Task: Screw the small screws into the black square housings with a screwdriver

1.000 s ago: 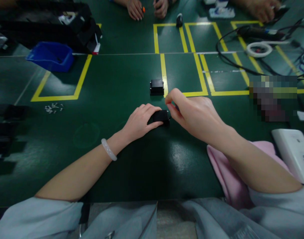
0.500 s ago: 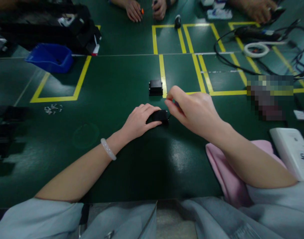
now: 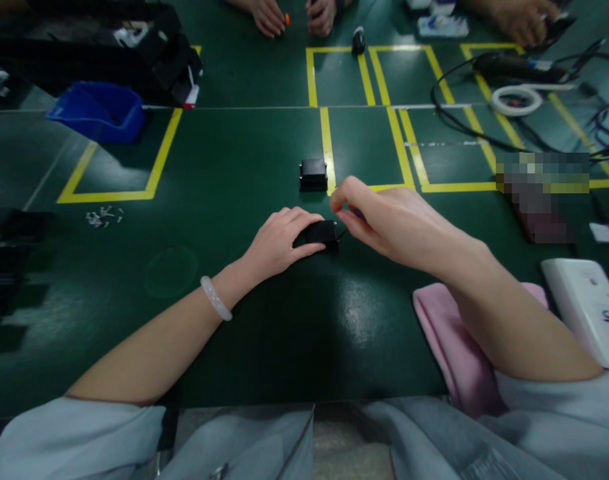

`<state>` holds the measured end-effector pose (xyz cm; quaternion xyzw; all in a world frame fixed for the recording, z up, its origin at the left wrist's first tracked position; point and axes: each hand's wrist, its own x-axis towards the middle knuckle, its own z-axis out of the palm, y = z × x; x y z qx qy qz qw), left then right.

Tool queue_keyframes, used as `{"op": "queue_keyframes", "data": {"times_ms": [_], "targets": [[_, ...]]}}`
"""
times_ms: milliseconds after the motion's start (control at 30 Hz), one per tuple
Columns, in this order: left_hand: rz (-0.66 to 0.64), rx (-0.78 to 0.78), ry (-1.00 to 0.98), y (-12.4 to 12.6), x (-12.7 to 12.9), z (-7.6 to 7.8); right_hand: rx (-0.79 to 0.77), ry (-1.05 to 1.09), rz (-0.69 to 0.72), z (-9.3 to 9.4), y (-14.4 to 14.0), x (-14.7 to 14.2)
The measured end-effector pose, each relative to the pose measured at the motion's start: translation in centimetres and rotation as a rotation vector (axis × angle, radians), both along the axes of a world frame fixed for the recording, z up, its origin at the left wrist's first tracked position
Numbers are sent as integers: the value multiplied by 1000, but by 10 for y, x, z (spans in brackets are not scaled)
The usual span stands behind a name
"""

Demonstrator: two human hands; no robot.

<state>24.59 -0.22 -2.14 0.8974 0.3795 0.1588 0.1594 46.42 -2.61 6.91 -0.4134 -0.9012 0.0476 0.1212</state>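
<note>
Small black box (image 3: 322,233) lying on the green table (image 3: 244,173): our left hand (image 3: 279,243) clamps it flat; our right hand (image 3: 392,223) pinches something tiny at its right end. We judge it light, rigid, best gripped by its long sides.

The left hand (image 3: 279,243) presses a small black block (image 3: 322,233) onto the green table (image 3: 234,173), the right hand (image 3: 389,223) pinching at its three o'clock end.
</note>
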Motion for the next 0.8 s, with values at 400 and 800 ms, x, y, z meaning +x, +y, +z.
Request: {"op": "queue_keyframes", "data": {"times_ms": [400, 800], "targets": [[9, 1, 11, 0, 1, -1, 122, -68, -281, -5, -5, -14], [10, 11, 6, 0, 0, 0, 36, -40, -12, -3, 3, 1]]}}
